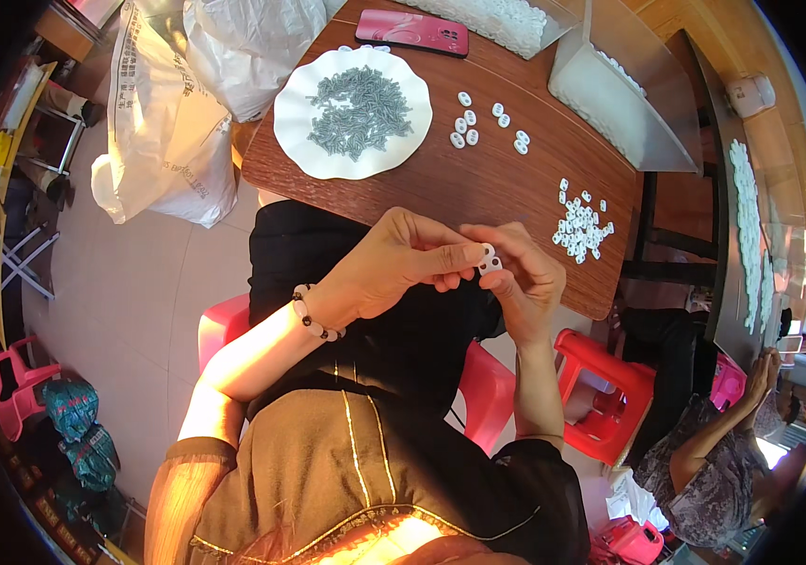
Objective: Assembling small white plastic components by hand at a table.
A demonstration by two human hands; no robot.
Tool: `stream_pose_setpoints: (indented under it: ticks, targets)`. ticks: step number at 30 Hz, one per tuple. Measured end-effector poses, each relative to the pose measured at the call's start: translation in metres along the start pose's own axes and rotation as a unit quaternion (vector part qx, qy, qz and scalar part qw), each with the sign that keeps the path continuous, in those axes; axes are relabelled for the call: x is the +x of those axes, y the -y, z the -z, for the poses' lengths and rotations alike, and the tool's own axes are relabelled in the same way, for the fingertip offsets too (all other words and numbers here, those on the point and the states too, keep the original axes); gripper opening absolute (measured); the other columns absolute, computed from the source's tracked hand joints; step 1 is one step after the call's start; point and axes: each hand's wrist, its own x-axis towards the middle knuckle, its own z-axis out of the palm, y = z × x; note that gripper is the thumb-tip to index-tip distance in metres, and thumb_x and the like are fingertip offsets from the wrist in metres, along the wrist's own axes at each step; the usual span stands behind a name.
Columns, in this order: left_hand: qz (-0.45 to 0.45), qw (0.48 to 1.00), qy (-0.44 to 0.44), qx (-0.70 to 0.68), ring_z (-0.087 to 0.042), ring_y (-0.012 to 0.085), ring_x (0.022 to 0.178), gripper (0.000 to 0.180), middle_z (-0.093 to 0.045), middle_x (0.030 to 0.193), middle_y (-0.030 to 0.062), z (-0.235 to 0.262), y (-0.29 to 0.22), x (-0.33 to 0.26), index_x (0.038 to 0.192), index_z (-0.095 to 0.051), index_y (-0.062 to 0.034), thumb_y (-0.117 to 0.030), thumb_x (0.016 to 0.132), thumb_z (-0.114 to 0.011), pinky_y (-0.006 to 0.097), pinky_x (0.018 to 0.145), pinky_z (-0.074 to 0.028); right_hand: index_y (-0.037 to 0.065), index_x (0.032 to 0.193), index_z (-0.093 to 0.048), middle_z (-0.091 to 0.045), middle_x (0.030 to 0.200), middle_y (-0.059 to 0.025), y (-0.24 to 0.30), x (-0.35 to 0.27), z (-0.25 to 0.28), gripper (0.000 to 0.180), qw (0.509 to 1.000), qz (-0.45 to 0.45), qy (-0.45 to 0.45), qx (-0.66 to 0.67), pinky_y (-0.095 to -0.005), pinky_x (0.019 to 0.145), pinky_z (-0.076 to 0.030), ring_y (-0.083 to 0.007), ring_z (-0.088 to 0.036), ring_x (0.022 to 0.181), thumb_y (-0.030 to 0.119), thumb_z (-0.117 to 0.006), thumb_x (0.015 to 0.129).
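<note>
The left hand [412,259] and right hand [527,273] grip a small white piece [490,264] with dark holes between their fingertips, by the near edge of the worktop [507,184]. From it, a white scalloped plate [292,127] of grey pins [361,108] lies at 11 o'clock; loose white pieces [582,231], at 2.

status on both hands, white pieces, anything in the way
Left hand and right hand pinching small white pieces. White pile on tabletop, right. Plate beyond, not in the way.
</note>
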Motion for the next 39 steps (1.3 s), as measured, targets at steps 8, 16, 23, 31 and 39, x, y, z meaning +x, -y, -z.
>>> stream_pose_setpoints:
  ticks: [8,16,23,31,39]
  targets:
    - [-0.033,0.998,-0.038,0.029,-0.057,0.0056,0.064,0.023,-0.070,0.078,0.0040,0.002,0.006,0.002,0.096,-0.074,-0.0003,-0.022,0.087,-0.073,0.019,0.057,-0.046,-0.002,0.090,-0.068,-0.063,0.081,-0.0042,-0.013,-0.015,0.004,0.016,0.996,-0.033,-0.069,-0.052,-0.0232,0.066,-0.045,-0.0112,-0.057,0.074,0.009,-0.076,0.082]
    - [-0.036,0.997,-0.044,0.051,-0.057,0.0052,0.065,0.024,-0.072,0.082,0.0060,0.002,0.008,0.004,0.095,-0.074,-0.0001,-0.022,0.088,-0.072,0.019,0.058,-0.046,-0.001,0.085,-0.069,-0.066,0.075,-0.0063,0.001,-0.014,-0.001,0.008,0.985,-0.011,-0.071,-0.160,-0.0249,0.063,-0.043,-0.0131,-0.056,0.069,0.006,-0.067,0.088]
    - [-0.040,0.997,-0.043,0.057,-0.056,0.0052,0.064,0.024,-0.071,0.081,0.0055,0.002,0.011,0.003,0.095,-0.074,0.0002,-0.023,0.088,-0.072,0.019,0.057,-0.047,0.002,0.080,-0.067,-0.067,0.071,-0.0049,0.009,-0.014,-0.001,0.007,0.972,-0.028,-0.060,-0.225,-0.0286,0.064,-0.044,-0.0157,-0.056,0.068,0.004,-0.065,0.086]
    - [-0.046,0.994,-0.050,0.081,-0.056,0.0052,0.063,0.024,-0.071,0.079,0.0055,0.003,0.013,0.004,0.095,-0.074,0.0012,-0.022,0.088,-0.072,0.019,0.056,-0.046,0.003,0.078,-0.067,-0.066,0.070,-0.0048,0.008,-0.015,-0.006,0.007,0.967,-0.022,-0.073,-0.242,-0.0286,0.062,-0.043,-0.0162,-0.055,0.064,0.004,-0.066,0.085]
    - [-0.047,0.994,-0.040,0.089,-0.056,0.0053,0.064,0.024,-0.071,0.079,0.0062,0.002,0.014,0.002,0.096,-0.073,0.0020,-0.021,0.089,-0.071,0.019,0.057,-0.046,0.002,0.077,-0.068,-0.064,0.068,-0.0045,0.003,-0.019,-0.006,0.013,0.977,-0.060,-0.079,-0.187,-0.0242,0.061,-0.042,-0.0110,-0.055,0.063,0.011,-0.071,0.086]
